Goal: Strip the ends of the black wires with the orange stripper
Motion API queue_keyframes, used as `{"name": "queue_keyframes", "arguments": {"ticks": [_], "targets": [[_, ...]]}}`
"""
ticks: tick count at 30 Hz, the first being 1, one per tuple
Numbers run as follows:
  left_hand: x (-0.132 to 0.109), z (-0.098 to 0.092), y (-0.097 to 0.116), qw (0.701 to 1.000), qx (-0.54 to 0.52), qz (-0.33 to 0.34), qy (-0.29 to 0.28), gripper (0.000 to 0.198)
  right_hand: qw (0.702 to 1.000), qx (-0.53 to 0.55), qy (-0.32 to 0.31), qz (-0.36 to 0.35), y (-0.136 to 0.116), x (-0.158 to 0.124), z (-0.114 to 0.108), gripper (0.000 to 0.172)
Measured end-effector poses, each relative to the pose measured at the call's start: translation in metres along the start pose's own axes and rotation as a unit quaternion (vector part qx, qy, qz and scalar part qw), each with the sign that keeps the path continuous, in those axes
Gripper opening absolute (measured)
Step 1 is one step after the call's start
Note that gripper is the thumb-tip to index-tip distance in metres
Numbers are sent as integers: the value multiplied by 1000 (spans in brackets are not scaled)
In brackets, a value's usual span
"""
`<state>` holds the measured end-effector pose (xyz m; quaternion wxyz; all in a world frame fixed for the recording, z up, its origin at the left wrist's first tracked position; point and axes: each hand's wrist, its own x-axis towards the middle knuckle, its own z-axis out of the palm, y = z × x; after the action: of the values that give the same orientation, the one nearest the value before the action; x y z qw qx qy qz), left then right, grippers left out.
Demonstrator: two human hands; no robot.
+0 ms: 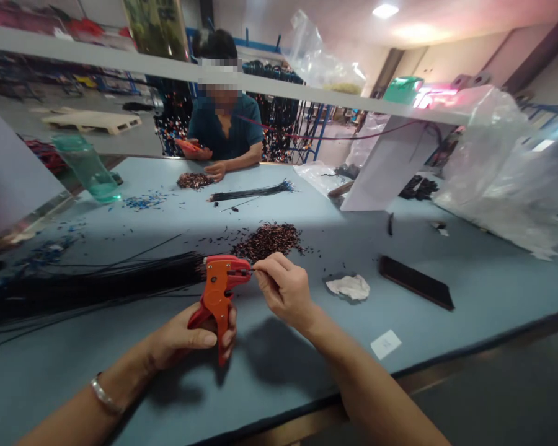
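Observation:
My left hand [193,337] is closed round the handles of an orange wire stripper [218,291], held upright over the blue table [483,279]. My right hand [283,288] pinches a thin black wire [255,269] whose end sits in the stripper's jaws. A thick bundle of black wires [97,285] lies on the table to the left, its ends next to the stripper. Just behind the tool is a pile of small dark stripped bits [268,240].
A black flat bar [416,282], a crumpled white cloth [351,287] and a white paper slip [385,344] lie to the right. A green bottle [88,167] stands at left. Across the table a person in a teal shirt [223,127] works beside another wire bundle [253,193]. Clear plastic bags [502,179] are at right.

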<state>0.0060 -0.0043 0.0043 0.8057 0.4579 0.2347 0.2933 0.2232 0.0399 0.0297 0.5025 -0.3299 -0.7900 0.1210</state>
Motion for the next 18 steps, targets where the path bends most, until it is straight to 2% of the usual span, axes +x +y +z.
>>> {"name": "queue_keyframes", "arguments": {"ticks": [5, 18], "targets": [[1, -2, -3, 1000, -2, 15, -3, 36, 998, -37, 18, -45, 3, -3, 5, 17], [1, -2, -3, 1000, 14, 17, -3, 35, 991, -112, 52, -53, -1, -4, 7, 20]]}}
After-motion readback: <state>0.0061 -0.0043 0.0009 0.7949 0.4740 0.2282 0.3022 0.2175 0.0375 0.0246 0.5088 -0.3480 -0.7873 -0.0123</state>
